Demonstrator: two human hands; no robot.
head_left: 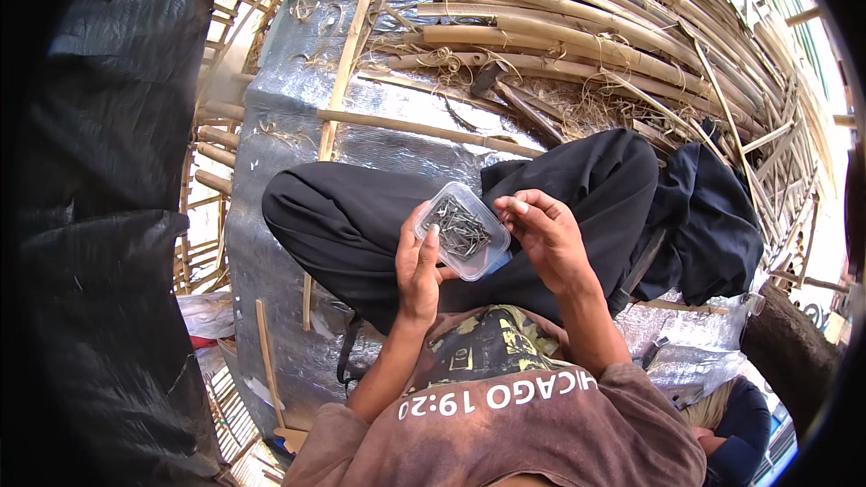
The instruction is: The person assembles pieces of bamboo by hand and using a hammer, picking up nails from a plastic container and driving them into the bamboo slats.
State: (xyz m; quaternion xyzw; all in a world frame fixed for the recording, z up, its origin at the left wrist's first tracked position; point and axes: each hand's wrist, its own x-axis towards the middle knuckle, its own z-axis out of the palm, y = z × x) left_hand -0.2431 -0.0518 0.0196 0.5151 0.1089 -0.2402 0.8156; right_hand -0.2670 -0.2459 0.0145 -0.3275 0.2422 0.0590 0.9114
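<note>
Two bare hands meet over the lap: the left hand [418,261] cups a small clear square plastic box [462,230] of dark metal nails [458,229], while the right hand [544,230] pinches its fingers narrowly beside the box, above black trousers [361,216].

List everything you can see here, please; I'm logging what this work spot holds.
Plastic box: one, clear, held between both hands above the lap.
Nails: many, dark grey, inside the box.
Foil sheet: one, silver, spread under the seated person.
Bamboo poles: many, tan, stacked at the top and right.
Bamboo slat: one, tan, lying across the foil.
Black tarp: one, along the left.
Dark cloth: one, navy, right of the knee.
Trousers: black, legs folded.
Shirt: brown, printed.
Left hand: grips the box's near-left side.
Right hand: fingers at the box's right rim.
</note>
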